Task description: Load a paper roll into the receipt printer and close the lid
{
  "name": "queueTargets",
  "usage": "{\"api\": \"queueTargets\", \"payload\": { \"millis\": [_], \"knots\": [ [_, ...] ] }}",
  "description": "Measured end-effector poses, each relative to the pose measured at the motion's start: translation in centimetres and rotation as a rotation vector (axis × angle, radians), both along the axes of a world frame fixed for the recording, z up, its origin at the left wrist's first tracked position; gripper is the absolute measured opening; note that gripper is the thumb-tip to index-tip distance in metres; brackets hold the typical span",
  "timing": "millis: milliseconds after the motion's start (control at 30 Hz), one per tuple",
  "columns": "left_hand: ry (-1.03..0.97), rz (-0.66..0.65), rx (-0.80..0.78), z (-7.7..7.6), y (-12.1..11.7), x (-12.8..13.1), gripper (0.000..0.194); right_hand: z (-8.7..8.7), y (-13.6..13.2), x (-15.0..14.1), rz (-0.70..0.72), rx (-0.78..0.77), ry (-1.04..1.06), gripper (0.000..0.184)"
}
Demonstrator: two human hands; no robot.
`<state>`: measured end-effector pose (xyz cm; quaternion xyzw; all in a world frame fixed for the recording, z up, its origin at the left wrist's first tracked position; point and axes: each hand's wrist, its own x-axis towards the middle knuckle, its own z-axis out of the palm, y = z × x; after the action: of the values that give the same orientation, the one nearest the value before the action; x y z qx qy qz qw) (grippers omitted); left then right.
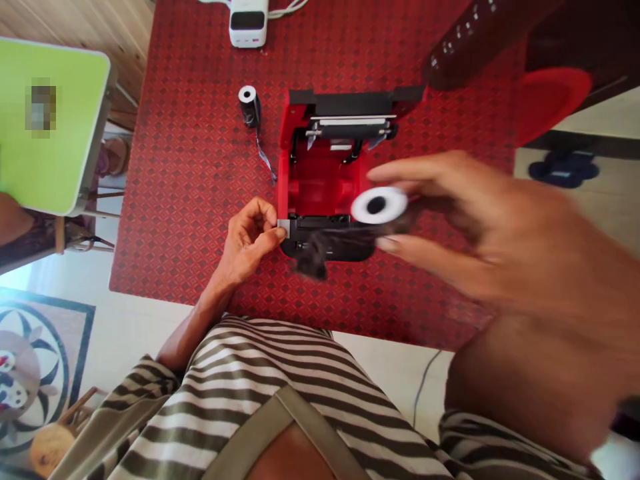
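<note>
An opened red and black printer (pixel 325 190) stands on the red patterned table, its lid raised at the back and its inside red and hollow. My left hand (pixel 250 240) has its fingers curled, thumb and forefinger closed on the printer's front left corner, by a small grey piece (pixel 283 229). Above the printer's right side, my right hand (pixel 465 227) grips a roll (pixel 393 205) with a white ring-shaped end and a dark hole. A blurred dark strip (pixel 314 257) trails leftward from it across the printer's front. The hand hides part of the roll.
Left of the printer stands a small black roll (pixel 249 110) with a loose dark tail reaching towards the printer. A white power adapter (pixel 249 23) with cables lies at the back. A dark bottle (pixel 465 47) lies at the back right, near a red chair (pixel 555 100). Left is a green table (pixel 55 160).
</note>
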<state>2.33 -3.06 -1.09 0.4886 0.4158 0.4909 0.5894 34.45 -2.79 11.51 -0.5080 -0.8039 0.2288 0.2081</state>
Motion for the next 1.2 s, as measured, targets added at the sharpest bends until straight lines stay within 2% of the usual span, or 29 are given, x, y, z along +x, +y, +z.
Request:
{"api": "queueTargets", "payload": {
  "millis": [33, 100, 233, 367, 533, 700, 767, 933, 1067, 1200],
  "knots": [
    [0.003, -0.005, -0.009, 0.1, 0.0, 0.1, 0.059, -0.1, 0.7, -1.8, 0.084, -0.069, -0.029, 0.051],
    [0.007, -0.012, -0.011, 0.1, -0.1, 0.1, 0.061, -0.9, 2.2, -4.7, 0.12, -0.059, -0.096, 0.042],
    [-0.002, -0.014, -0.003, 0.0, -0.2, 0.2, 0.059, -2.3, 3.9, -7.0, 0.118, -0.055, -0.231, 0.031],
    [0.005, -0.023, -0.023, -0.1, -0.4, 0.2, 0.059, -2.4, 4.5, -7.4, 0.115, -0.045, -0.276, 0.035],
    [-0.002, -0.022, -0.036, 0.2, -0.5, 0.4, 0.054, -2.6, 5.0, -8.4, 0.076, -0.1, -0.381, 0.028],
    [-0.007, -0.032, -0.044, 0.2, -0.7, 0.3, 0.05, -3.0, 3.8, -8.8, 0.063, 0.025, -0.327, 0.036],
    [-0.006, -0.034, -0.056, 0.1, -0.7, 0.3, 0.054, -3.0, 3.8, -8.8, 0.054, 0.006, -0.34, 0.037],
    [0.003, -0.024, -0.058, 0.0, -0.7, 0.3, 0.058, -3.8, 5.7, -8.5, 0.107, -0.105, -0.395, 0.038],
    [-0.008, -0.032, -0.052, 0.1, -0.7, 0.3, 0.058, -5.0, 7.2, -7.9, 0.168, -0.079, -0.428, 0.041],
    [0.002, -0.024, -0.051, 0.2, -0.7, 0.3, 0.058, -5.6, 7.5, -7.4, 0.179, -0.081, -0.401, 0.045]
  ]
}}
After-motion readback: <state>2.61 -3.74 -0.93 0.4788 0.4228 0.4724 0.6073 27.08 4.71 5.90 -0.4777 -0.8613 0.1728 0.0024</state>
